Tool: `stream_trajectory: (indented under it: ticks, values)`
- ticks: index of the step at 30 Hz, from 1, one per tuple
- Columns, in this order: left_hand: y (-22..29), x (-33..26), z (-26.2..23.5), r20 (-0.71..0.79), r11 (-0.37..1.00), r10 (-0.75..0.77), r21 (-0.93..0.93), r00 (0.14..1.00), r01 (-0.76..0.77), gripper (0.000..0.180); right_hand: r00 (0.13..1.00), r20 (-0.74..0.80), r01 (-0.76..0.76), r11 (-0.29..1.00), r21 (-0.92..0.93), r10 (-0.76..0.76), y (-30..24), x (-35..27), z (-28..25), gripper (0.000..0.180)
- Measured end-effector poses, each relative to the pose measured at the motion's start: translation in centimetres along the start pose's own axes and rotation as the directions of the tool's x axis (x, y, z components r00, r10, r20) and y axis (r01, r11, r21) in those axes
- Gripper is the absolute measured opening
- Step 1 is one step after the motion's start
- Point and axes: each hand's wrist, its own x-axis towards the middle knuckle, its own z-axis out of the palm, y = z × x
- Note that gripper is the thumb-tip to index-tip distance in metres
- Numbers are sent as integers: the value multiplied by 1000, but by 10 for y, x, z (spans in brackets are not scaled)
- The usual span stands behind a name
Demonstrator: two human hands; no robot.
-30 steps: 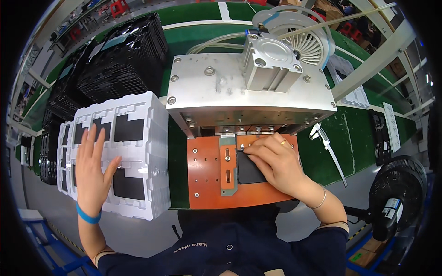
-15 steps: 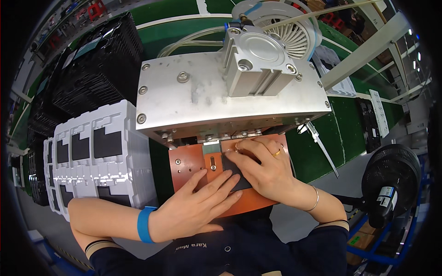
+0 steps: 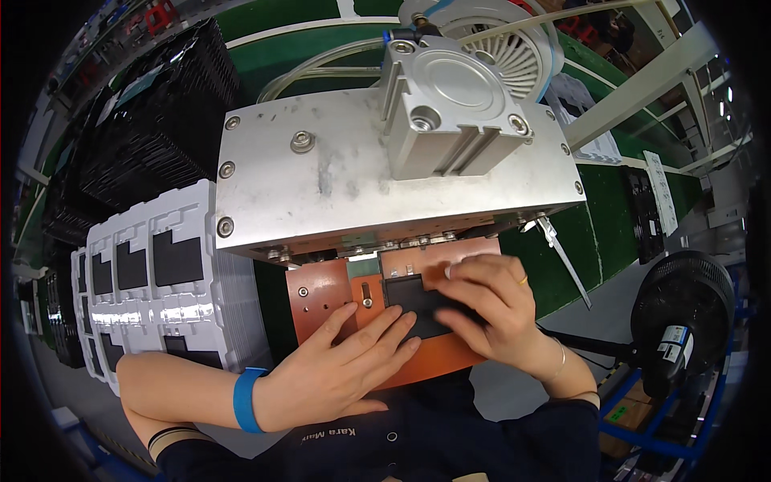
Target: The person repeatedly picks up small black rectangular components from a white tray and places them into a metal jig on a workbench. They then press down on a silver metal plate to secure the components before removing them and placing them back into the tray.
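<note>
A flat black piece (image 3: 411,307) lies on the orange-brown fixture plate (image 3: 422,363), under the front edge of a silver pneumatic press (image 3: 321,173). Two small shiny tabs show at the piece's far edge. My left hand (image 3: 329,365) is open, its stretched fingertips resting at the black piece's near left edge. Over the piece's right part, my right hand (image 3: 502,309) has bent fingers, with thumb and forefinger apart and nothing visible between them. It hides the right end of the piece. Left of the piece sits a slotted orange block (image 3: 368,293) with a screw.
A stack of white trays (image 3: 161,309) with black cut pieces (image 3: 178,259) stands at left, and black trays (image 3: 161,120) rise behind it. Calipers (image 3: 562,257) lie right of the press on the green table. A black fan (image 3: 683,321) stands at far right.
My right hand has lifted back from the black piece's far edge and moved right, uncovering the tabs. My left hand stays nearly in place. The view has shifted slightly.
</note>
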Motion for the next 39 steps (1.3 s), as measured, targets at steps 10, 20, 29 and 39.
stream_trajectory:
  ticks: [10,20,29,39]
  values:
    - [-17,5,2,-97,988,-90,-136,991,76,81,988,148,-49,994,99,34,9,-2,-3,36]
    - [-22,7,6,-99,978,-124,-178,987,105,85,990,138,-60,985,160,38,16,8,0,34]
    - [-20,4,8,-55,974,-129,-193,990,116,85,979,194,-97,983,159,65,15,6,-3,35]
    - [-22,4,8,-61,967,-128,-229,990,111,88,982,170,-112,976,189,80,17,7,-1,33]
